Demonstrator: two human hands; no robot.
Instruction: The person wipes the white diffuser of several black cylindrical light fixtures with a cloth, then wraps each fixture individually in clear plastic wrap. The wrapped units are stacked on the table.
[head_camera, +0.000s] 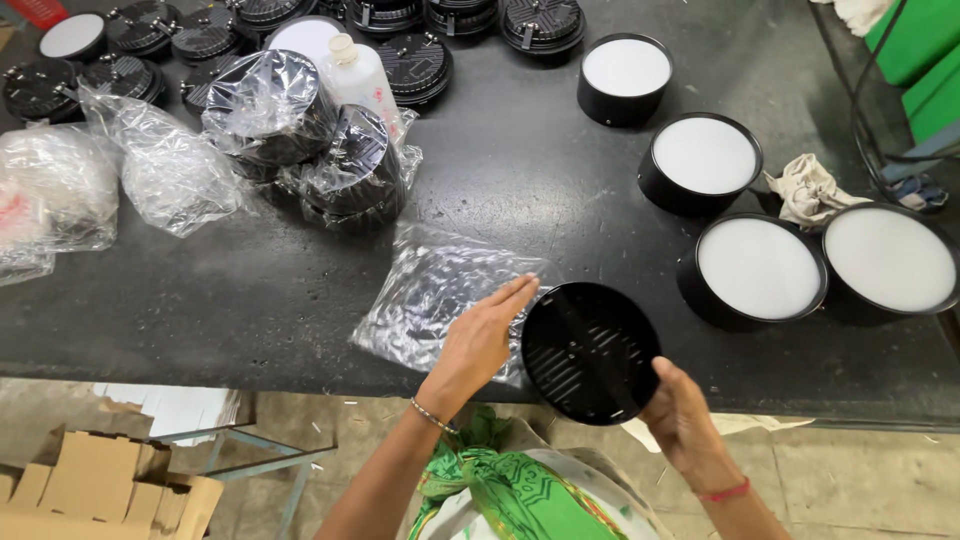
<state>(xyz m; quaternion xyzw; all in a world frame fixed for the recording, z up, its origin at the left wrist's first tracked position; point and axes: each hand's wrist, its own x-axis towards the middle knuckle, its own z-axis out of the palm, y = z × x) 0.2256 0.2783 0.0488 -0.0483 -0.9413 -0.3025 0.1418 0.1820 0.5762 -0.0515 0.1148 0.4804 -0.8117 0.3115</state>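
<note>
My right hand (683, 412) grips a round black lamp housing (590, 350) by its lower right rim, holding it tilted at the table's near edge with its ribbed back toward me. My left hand (480, 338) rests flat, fingers together, on a clear plastic bag (430, 290) lying on the dark table (500, 180), its fingertips touching the housing's left rim.
Several round black lamps with white diffusers (757, 268) stand at the right, beside a crumpled rag (808, 190). Bagged lamps (272, 110), a white bottle (358, 72) and loose plastic bags (165, 165) lie at the left. Stacked black housings (540, 22) line the far edge. Cardboard (100, 485) sits on the floor.
</note>
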